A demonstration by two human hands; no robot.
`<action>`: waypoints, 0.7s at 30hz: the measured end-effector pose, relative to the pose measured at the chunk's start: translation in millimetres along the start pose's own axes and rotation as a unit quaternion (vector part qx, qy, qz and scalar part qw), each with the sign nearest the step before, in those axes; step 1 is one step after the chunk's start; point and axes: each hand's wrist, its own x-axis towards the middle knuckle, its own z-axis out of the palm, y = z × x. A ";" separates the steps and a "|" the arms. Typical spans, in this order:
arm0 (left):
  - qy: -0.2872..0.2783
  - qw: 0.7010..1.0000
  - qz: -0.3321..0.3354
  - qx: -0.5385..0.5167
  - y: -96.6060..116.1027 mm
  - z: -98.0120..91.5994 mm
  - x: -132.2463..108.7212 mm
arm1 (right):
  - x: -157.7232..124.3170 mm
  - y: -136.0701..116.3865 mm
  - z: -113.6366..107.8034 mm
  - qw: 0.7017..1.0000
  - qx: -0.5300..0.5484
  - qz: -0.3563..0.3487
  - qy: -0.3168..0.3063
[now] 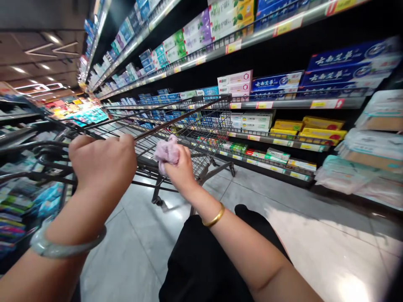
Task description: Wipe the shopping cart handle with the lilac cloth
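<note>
My left hand (102, 161) is closed in a fist at the near side of a wire shopping cart (201, 121), wrapped on its handle; the fingertips are turned away from view. A pale bangle circles that wrist. My right hand (182, 170) is closed too, with a fuzzy lilac cloth (166, 154), bunched up like a scrunchie, at its fingers. It sits against the cart's near end; whether it also grips the handle is hard to tell. A gold bangle (214, 216) is on the right forearm. Inside the wire basket I make out no goods.
Shelves (285, 105) of boxed toothpaste run along the right side. Clear plastic bins (371, 147) hang or stand at far right. Dark metal tubes (37, 147) and colourful packages (19, 209) line the left. Below is a tiled floor (122, 251), with a cart wheel (159, 202) on it.
</note>
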 end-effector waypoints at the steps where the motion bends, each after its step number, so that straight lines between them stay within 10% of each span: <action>1: 0.013 1.000 0.000 -0.006 1.8 2.2 1.4 | -0.6 0.9 0.0 0.999 -0.002 -0.028 -0.020; 8: 0.041 0.998 0.000 -0.042 13.8 8.5 9.3 | 8.1 32.5 -17.9 0.983 -0.072 0.154 0.067; 15: 0.037 0.998 0.001 -0.052 30.5 8.0 23.2 | 1.9 -8.3 1.0 0.992 -0.037 -0.110 -0.047; 21: 0.026 0.997 -0.007 -0.075 40.3 5.8 33.7 | -3.7 78.4 -30.6 0.972 -0.127 0.183 0.077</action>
